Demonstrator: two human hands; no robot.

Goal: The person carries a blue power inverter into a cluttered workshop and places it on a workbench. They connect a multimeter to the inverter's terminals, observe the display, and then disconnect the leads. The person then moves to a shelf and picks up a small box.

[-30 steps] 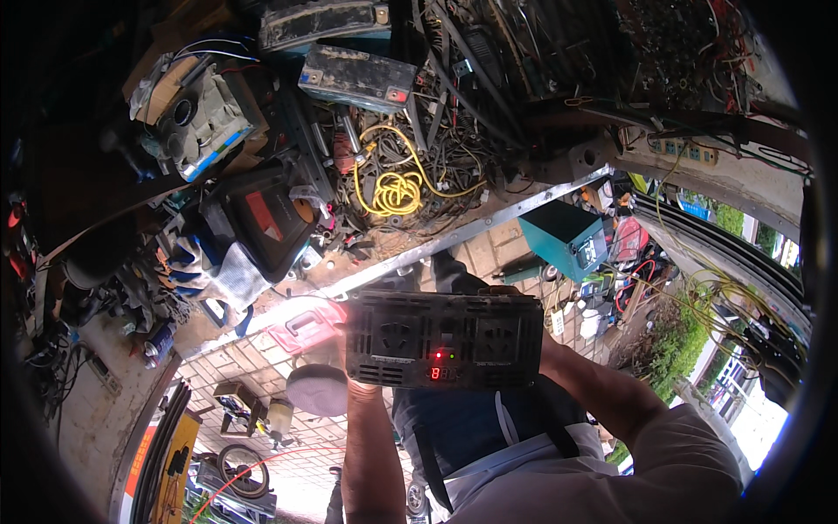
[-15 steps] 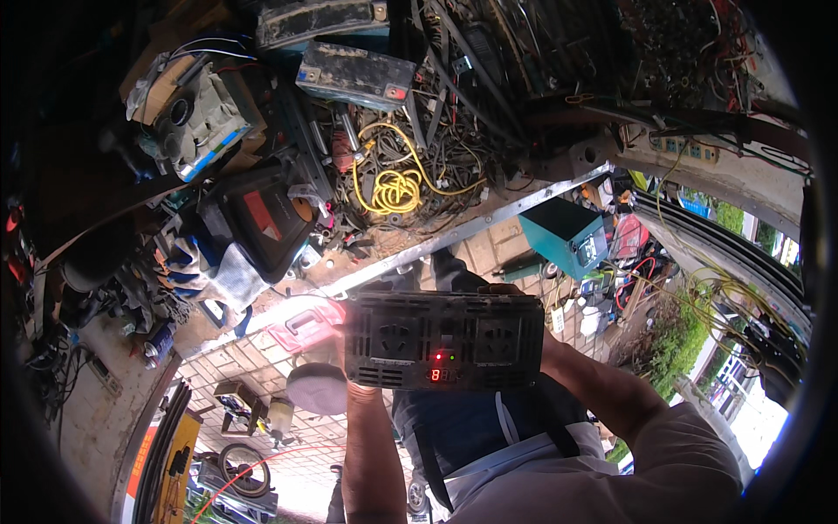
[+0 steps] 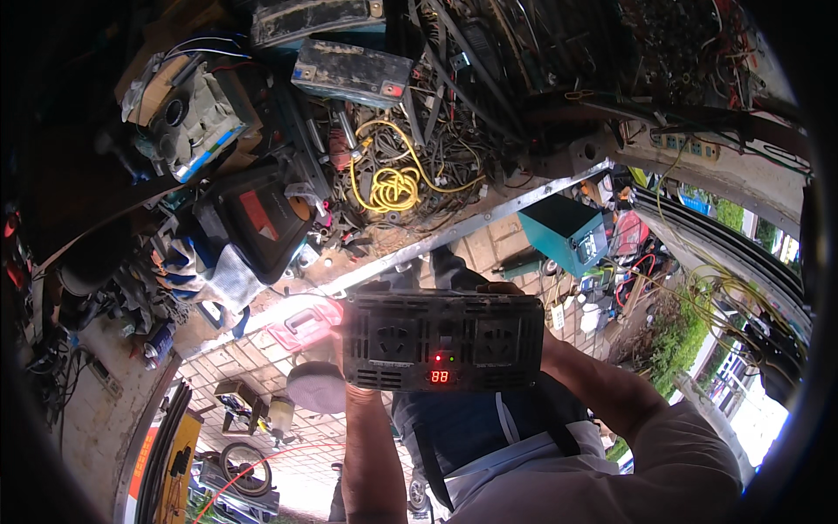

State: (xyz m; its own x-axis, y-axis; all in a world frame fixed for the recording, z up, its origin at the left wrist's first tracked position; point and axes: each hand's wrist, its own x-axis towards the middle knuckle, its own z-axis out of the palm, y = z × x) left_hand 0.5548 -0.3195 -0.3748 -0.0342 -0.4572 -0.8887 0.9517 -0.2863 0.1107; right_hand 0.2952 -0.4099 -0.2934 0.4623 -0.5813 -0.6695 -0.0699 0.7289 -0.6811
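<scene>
Left hand (image 3: 344,351) gripped left end of black socket box (image 3: 443,341); right hand (image 3: 548,349) held right end, fingers mostly hidden. Box hung between hands before metal-edged table (image 3: 454,231), above brick floor (image 3: 500,243), sockets facing camera, red digits (image 3: 440,376) lit. Table bore coiled yellow cord (image 3: 395,189), dusty battery (image 3: 349,72), work glove (image 3: 236,277).

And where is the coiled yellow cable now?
In the head view, the coiled yellow cable lies upper left of centre, on tangled dark wires below a dusty rectangular battery.
</scene>
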